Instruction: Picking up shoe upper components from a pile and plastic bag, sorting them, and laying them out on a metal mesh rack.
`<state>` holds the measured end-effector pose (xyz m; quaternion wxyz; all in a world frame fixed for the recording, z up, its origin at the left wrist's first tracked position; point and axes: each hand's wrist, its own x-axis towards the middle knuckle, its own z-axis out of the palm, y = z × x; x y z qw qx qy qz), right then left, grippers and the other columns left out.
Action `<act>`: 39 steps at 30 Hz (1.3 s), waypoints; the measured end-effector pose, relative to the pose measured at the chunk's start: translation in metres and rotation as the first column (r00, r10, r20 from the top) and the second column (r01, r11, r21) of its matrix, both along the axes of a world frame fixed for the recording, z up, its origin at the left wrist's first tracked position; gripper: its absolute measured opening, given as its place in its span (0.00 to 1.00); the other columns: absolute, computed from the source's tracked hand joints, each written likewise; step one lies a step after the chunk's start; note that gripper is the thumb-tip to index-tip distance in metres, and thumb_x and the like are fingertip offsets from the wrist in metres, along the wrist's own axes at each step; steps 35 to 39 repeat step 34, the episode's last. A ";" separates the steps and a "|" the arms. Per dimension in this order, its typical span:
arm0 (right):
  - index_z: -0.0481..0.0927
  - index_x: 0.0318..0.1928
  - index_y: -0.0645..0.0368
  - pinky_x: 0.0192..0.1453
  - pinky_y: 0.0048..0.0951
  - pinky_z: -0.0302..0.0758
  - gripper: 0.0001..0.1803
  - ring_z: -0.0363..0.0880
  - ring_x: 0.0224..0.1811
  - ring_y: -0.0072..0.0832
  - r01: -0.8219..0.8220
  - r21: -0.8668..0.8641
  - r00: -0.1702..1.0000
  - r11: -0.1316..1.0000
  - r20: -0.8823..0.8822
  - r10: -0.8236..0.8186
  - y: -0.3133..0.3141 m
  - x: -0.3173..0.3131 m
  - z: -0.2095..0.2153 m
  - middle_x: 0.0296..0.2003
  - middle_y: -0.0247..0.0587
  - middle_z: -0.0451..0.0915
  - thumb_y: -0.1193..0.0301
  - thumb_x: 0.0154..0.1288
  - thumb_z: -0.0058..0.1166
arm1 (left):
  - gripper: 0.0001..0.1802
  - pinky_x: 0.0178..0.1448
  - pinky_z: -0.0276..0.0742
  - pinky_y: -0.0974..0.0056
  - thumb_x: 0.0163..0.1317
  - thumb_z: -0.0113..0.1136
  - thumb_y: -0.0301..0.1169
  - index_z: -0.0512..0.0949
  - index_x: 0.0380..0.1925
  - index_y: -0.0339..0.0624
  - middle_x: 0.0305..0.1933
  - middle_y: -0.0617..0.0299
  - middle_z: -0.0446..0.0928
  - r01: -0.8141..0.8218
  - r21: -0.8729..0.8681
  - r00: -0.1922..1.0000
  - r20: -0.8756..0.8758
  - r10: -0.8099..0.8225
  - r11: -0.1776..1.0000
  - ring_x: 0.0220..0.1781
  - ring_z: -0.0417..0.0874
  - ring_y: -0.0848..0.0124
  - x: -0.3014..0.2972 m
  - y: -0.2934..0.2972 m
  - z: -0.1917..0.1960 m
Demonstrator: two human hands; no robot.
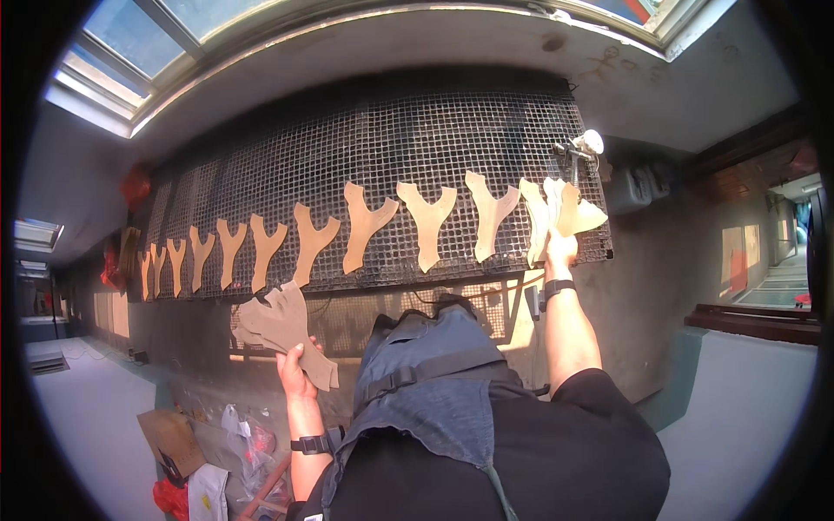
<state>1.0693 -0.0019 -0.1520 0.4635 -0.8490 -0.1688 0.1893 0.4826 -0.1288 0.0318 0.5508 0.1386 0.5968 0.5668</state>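
My left hand (297,372) is closed on the narrow end of a fanned stack of flat, greyish-tan Y-shaped pieces (280,319), held in front of the rack's near edge. At the right end of the wire mesh rack (417,130), my right hand (562,250) grips the stem of a tan Y-shaped piece (572,217). Its fingers are partly hidden, and I cannot tell how many pieces are in it. Just left of that hand, another tan piece (534,217) lies on the mesh. Several more, such as one Y-shaped piece (426,221), lie in a row along the rack, forks pointing away from me.
A small white-headed lamp or fan (591,141) is fixed at the rack's right end. White containers (638,187) stand beyond it. On the floor at lower left are a cardboard piece (171,441) and plastic bags (252,443). Windows (139,52) line the far wall.
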 end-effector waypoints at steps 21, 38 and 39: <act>0.85 0.45 0.73 0.48 0.34 0.80 0.17 0.85 0.41 0.30 0.226 0.159 0.974 0.961 -0.035 -0.223 -0.052 0.102 0.038 0.41 0.44 0.87 0.71 0.61 0.67 | 0.34 0.51 0.86 0.53 0.61 0.55 0.23 0.62 0.69 0.39 0.56 0.52 0.74 0.144 -0.005 0.990 -0.008 -0.144 0.990 0.51 0.82 0.59 0.027 0.028 -0.006; 0.86 0.47 0.67 0.50 0.40 0.80 0.19 0.87 0.42 0.38 0.228 0.019 0.972 0.973 -0.053 -0.227 -0.051 0.112 0.009 0.42 0.51 0.88 0.66 0.60 0.65 | 0.38 0.52 0.85 0.50 0.61 0.55 0.23 0.58 0.74 0.44 0.63 0.53 0.70 0.184 -0.026 0.983 0.004 -0.184 0.983 0.55 0.80 0.57 0.039 0.031 -0.025; 0.86 0.47 0.67 0.50 0.40 0.80 0.19 0.87 0.42 0.38 0.228 0.019 0.972 0.973 -0.053 -0.227 -0.051 0.112 0.009 0.42 0.51 0.88 0.66 0.60 0.65 | 0.38 0.52 0.85 0.50 0.61 0.55 0.23 0.58 0.74 0.44 0.63 0.53 0.70 0.184 -0.026 0.983 0.004 -0.184 0.983 0.55 0.80 0.57 0.039 0.031 -0.025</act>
